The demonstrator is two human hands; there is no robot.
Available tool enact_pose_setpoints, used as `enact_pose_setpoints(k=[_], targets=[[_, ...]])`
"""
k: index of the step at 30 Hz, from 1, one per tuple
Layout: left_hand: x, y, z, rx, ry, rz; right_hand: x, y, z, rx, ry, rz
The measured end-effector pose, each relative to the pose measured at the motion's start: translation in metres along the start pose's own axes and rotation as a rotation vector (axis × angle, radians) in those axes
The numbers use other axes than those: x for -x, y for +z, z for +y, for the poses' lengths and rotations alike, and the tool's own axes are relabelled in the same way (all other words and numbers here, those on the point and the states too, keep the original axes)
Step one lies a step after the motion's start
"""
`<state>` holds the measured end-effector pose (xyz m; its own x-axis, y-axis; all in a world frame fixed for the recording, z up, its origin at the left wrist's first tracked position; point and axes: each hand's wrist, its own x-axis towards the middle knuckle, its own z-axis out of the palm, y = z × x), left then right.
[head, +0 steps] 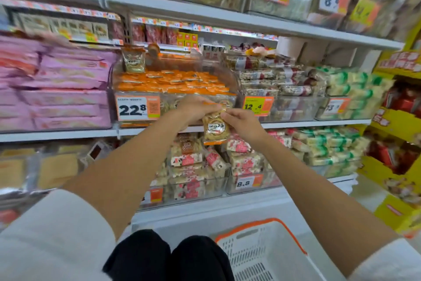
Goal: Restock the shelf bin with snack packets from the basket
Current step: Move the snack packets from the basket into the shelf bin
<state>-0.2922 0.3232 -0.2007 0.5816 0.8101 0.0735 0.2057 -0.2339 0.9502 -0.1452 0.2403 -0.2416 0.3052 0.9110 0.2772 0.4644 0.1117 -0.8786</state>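
Orange-trimmed snack packet point(215, 128) hangs between our hands, left hand point(196, 110) and right hand point(243, 122) pinching its top edge, apparently squaring it for the shelf bin point(238, 85) just beyond; the basket point(262, 255) waits below.

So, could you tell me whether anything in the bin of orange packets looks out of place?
A gold packet stands upright at the back left of the bin, while the orange packets lie flat. The left hand and right hand pinch a snack packet.
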Motion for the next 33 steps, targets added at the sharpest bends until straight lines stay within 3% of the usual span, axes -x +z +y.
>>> enact_pose_setpoints(k=[3,6,10,14,17,21,26,33], targets=[[-0.013,-0.028,0.015,-0.036,0.039,0.088,-0.025,0.01,-0.037,0.016,-0.024,-0.069],[-0.034,-0.054,0.026,0.061,0.076,0.279,-0.055,0.018,-0.059,-0.073,-0.01,-0.046],[-0.058,-0.089,0.03,0.067,0.086,0.49,-0.095,0.03,-0.075,-0.241,0.168,-0.106],[-0.081,-0.12,0.023,-0.087,0.071,0.442,-0.144,0.04,-0.085,-0.532,0.26,0.088],[-0.1,-0.146,0.026,-0.287,0.104,0.378,-0.184,0.055,-0.083,-0.46,0.199,0.193],[-0.122,-0.182,0.033,-0.451,0.149,0.324,-0.225,0.09,-0.093,-0.208,0.031,0.139],[-0.153,-0.221,0.03,-0.733,0.11,0.287,-0.258,0.122,-0.108,-0.101,-0.145,0.098],[-0.178,-0.256,0.008,-0.845,0.075,0.303,-0.296,0.16,-0.088,0.092,-0.264,0.002]])
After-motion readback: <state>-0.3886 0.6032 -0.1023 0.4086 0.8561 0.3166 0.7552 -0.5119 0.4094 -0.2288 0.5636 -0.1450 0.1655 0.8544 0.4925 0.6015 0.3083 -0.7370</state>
